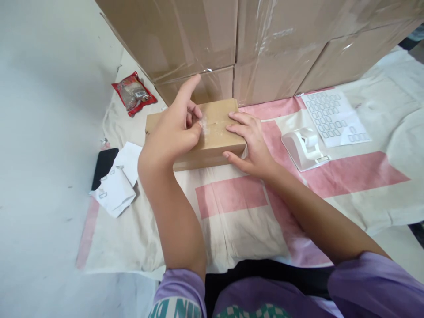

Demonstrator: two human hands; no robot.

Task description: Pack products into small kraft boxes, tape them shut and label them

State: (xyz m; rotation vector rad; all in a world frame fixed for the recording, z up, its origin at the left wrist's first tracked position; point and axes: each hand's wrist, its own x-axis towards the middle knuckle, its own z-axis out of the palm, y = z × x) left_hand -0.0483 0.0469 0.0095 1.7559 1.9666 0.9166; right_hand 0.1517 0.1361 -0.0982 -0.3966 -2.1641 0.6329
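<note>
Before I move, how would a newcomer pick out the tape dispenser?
Start at the large cartons behind the small box. On the cloth, right of the right hand, stands the white tape dispenser: bulky and curved, unlike the flat printed sheet beside it.

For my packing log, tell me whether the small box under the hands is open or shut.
The small box looks shut: its visible top lies flat, no flap raised.
</note>
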